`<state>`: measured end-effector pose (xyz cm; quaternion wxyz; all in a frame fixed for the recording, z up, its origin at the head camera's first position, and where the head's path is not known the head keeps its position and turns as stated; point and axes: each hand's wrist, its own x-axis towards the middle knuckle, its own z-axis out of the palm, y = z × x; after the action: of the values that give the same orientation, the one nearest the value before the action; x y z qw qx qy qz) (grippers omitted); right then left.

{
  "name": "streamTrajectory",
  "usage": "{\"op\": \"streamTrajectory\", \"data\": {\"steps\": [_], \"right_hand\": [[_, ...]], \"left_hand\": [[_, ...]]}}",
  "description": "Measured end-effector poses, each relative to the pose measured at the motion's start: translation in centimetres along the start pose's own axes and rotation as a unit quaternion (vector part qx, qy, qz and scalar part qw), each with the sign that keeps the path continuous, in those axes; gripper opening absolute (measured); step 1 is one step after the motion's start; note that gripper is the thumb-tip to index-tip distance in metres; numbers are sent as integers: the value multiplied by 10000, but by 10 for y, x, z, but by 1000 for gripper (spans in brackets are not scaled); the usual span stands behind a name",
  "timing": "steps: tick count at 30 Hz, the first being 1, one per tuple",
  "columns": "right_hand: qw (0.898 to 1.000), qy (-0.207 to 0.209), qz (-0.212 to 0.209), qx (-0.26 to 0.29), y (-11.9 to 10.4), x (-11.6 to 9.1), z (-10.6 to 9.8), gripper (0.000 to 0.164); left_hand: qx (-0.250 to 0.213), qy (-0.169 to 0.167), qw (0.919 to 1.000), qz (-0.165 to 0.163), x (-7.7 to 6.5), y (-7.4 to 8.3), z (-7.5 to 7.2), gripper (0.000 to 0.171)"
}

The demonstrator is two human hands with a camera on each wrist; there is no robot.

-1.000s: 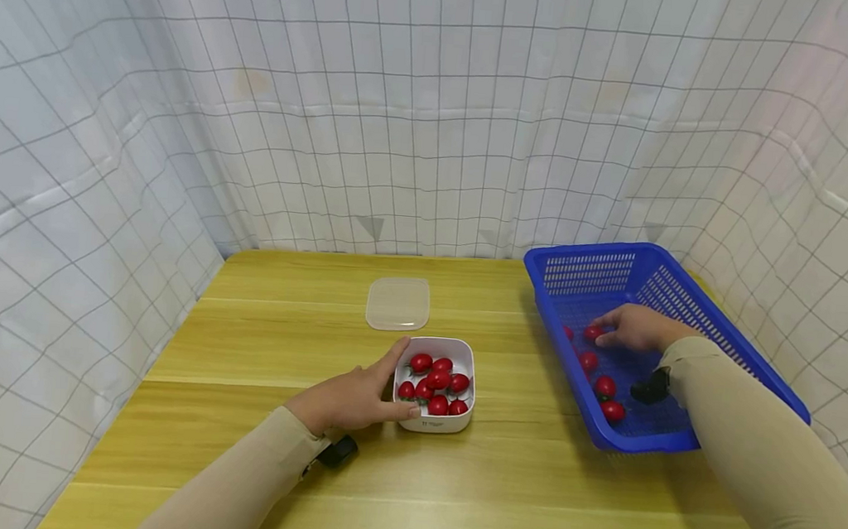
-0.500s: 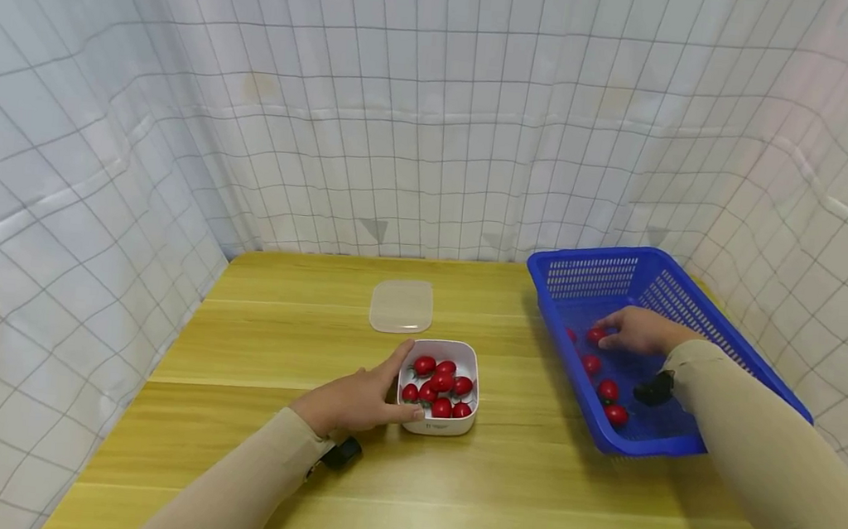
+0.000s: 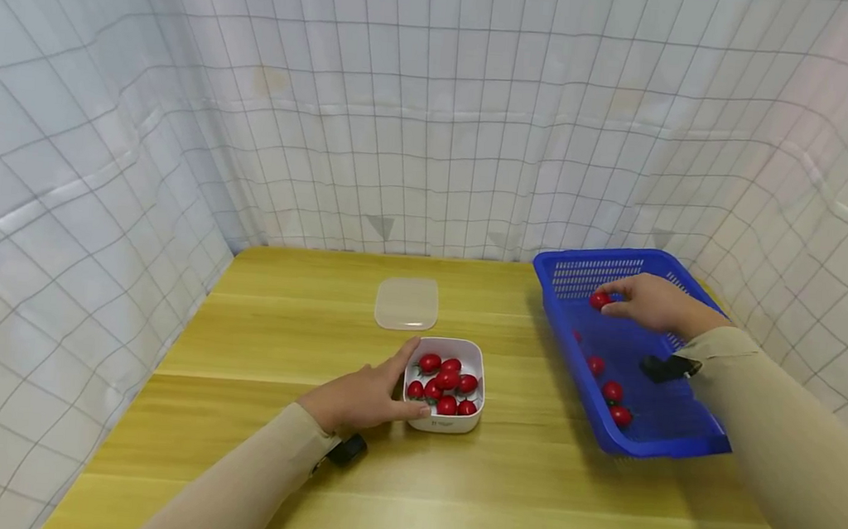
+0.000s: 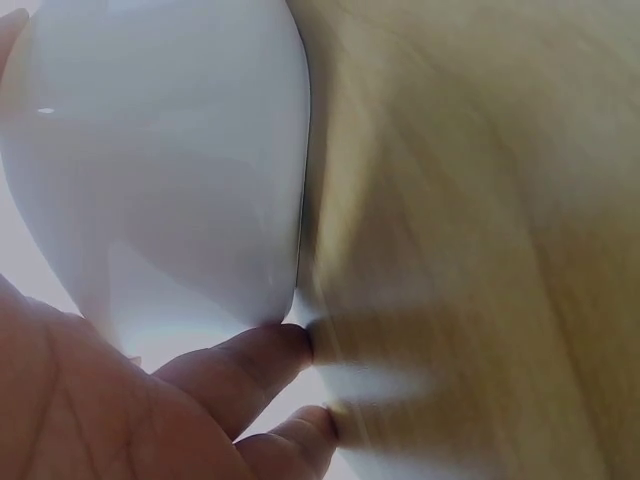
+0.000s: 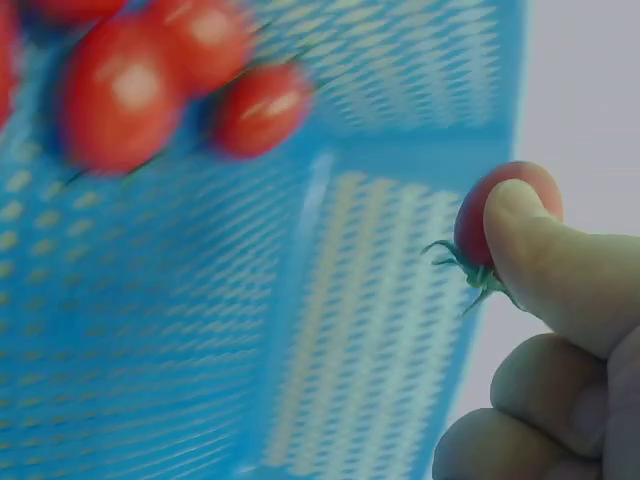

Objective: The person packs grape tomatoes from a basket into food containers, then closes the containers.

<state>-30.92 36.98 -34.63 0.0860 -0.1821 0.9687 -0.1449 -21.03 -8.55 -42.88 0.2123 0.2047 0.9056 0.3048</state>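
A white square container (image 3: pixel 449 423) holding several cherry tomatoes (image 3: pixel 448 380) sits mid-table. My left hand (image 3: pixel 363 396) grips its left side, thumb over the near edge and index finger along the far left corner. In the left wrist view, fingertips touch the container's smooth wall (image 4: pixel 170 150). Over the far part of a blue plastic basket (image 3: pixel 667 446), my right hand (image 3: pixel 653 302) pinches one cherry tomato (image 3: pixel 600 301) between thumb and fingers. Its green calyx (image 5: pixel 478 275) shows in the right wrist view. Several more tomatoes (image 3: pixel 612 391) lie along the basket's left side.
A translucent square lid (image 3: pixel 407 304) lies flat on the wooden table (image 3: pixel 269 327) behind the container. White gridded curtains (image 3: pixel 450 117) enclose the back and both sides. The basket's raised rim stands between my right hand and the container.
My right hand has lifted a cherry tomato up off the basket floor. The left hand stays on the container. The head view has shifted slightly.
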Motion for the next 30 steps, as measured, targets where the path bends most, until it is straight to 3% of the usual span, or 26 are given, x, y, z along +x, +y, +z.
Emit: {"op": "streamTrajectory", "data": {"steps": [7,15,21,30], "right_hand": [[9992,188,-360,55,-60,1,-20,40],[9971,-306,-625,300,-131,4,-5,37],[9940,-509,-956,144,-159,7,15,33],[9814,-770,-1715,378,-180,7,38,29]], "left_hand": [[1,37,10000,52,0,3,-2,112],[-51,35,10000,66,1,2,-1,112],[-84,44,9999,39,2,1,0,113],[-157,11,9999,28,2,0,0,112]]}}
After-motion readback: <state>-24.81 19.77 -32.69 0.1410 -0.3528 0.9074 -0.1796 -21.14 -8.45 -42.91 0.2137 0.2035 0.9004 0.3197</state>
